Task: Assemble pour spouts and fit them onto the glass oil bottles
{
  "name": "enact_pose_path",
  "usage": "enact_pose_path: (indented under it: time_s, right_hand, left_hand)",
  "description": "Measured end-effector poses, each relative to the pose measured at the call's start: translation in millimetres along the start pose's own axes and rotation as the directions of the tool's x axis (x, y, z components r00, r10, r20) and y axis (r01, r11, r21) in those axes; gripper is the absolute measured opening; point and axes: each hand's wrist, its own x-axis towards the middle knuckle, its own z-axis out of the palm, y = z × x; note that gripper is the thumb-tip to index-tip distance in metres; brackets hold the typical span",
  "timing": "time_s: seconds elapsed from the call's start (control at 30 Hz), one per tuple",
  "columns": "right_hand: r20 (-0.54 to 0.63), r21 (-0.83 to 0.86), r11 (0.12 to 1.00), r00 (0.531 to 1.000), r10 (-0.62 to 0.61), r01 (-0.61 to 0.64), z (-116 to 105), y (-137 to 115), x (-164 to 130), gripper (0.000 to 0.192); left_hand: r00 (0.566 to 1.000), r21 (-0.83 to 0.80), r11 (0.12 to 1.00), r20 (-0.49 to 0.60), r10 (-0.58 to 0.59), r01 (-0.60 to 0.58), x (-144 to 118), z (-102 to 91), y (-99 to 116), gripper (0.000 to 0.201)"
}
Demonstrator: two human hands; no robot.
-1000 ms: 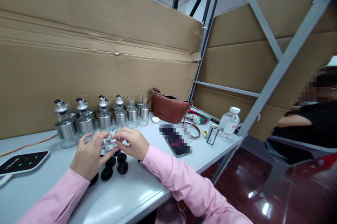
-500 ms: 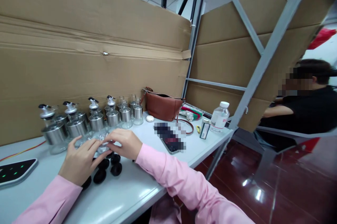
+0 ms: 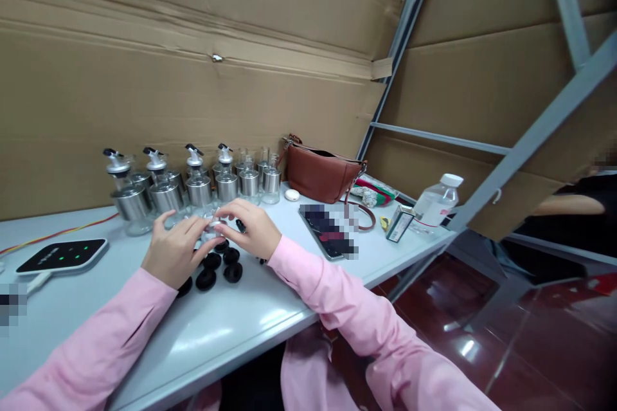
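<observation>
My left hand [image 3: 177,247] and my right hand [image 3: 250,228] meet over the table in front of a row of bottles. Between their fingertips is a small silvery-white piece [image 3: 212,226], partly covered by the fingers; its exact kind cannot be made out. My right thumb and fingers pinch it, and my left thumb and fingers close round its other side. Several black round stoppers [image 3: 206,279] lie just below the hands. Behind stand glass bottles with steel sleeves [image 3: 166,195]. Several carry silver pourer tops with black levers [image 3: 194,155]; others have bare necks.
A phone [image 3: 328,231], a round white case [image 3: 292,195] and a brown handbag [image 3: 318,173] are to the right. Farther along are a small box [image 3: 400,223] and a plastic bottle [image 3: 436,202]. A black panel with green lights [image 3: 62,255] lies left. Cardboard [image 3: 193,96] walls the back.
The view has tilted down and turned left, so the table things appear shifted rightward and up. Both hands stay together at the small piece. A black item now shows under my right fingers.
</observation>
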Motion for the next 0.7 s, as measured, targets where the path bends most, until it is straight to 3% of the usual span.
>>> enact_pose_path:
  time_s: [0.23, 0.4, 0.5, 0.6, 0.7]
  right_hand:
    - [0.073, 0.069, 0.998, 0.997, -0.003, -0.002, 5.6, 4.4, -2.7, 0.016]
    - [0.075, 0.227, 0.967, 0.992, 0.101, -0.116, 4.2, 2.0, -4.5, 0.011]
    - [0.071, 0.405, 0.889, 0.976, 0.205, -0.216, 2.0, -0.6, -4.2, 0.016]
    - [0.076, 0.61, 0.738, 0.949, 0.307, -0.288, 2.3, -0.6, -2.4, 0.022]
    - [0.086, 0.693, 0.652, 0.933, 0.349, -0.308, 2.7, 1.4, 0.2, 0.022]
  left_hand:
    - [0.999, -0.016, 1.0, 0.029, -0.019, 0.02, -0.6, 0.7, 1.6, 0.024]
    - [0.997, -0.084, 0.994, -0.025, -0.077, 0.075, -1.6, 2.9, 0.7, 0.016]
    - [0.997, -0.126, 0.992, -0.076, -0.032, 0.022, 0.2, 0.8, 1.7, 0.016]
    - [0.995, -0.127, 0.992, -0.097, -0.009, -0.003, 3.0, -3.3, 4.5, 0.021]
    - [0.996, -0.135, 0.99, -0.087, 0.022, -0.034, 4.8, -6.3, 7.6, 0.023]
